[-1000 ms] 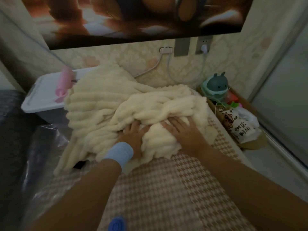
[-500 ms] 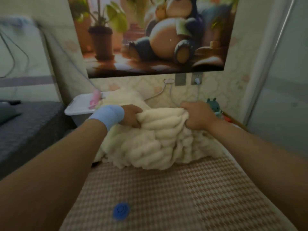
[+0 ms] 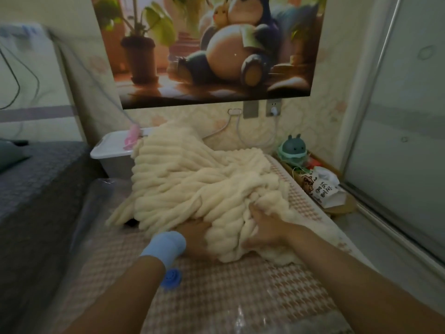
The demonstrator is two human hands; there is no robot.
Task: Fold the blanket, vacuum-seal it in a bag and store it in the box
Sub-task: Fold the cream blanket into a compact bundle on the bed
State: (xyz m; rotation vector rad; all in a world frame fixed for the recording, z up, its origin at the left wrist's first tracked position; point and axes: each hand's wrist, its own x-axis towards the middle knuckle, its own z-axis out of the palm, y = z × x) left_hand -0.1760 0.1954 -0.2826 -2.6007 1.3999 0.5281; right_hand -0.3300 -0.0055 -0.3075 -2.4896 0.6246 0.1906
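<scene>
Blanket (image 3: 192, 186), cream, thick-ribbed plush, lies bunched and unfolded on a houndstooth mat (image 3: 240, 285). Its far edge rides up over the lid of a white storage box (image 3: 110, 150) against the wall.

Right hand (image 3: 267, 230) grasps a fat fold at the near edge, thumb below, fingers above.

Left hand (image 3: 195, 235), with a pale blue wristband (image 3: 166, 247), sits just beside it. Its fingers are buried under the same fold, so I cannot tell whether they clutch the fabric or only lie flat beneath it.

Clear vacuum bag (image 3: 101, 196) is spread flat over the mat, under the blanket. Its blue round valve (image 3: 171, 278) shows beside the left forearm.

Pink object (image 3: 131, 137) on the box lid, too blurred to name. Grey bed (image 3: 36, 189) at left. At right, on the floor by the mat, a teal toy figure (image 3: 292, 148) and a printed paper bag (image 3: 322, 189). Cartoon poster (image 3: 212, 49) on the wall above, with sockets (image 3: 273, 107) and cables beneath it.
</scene>
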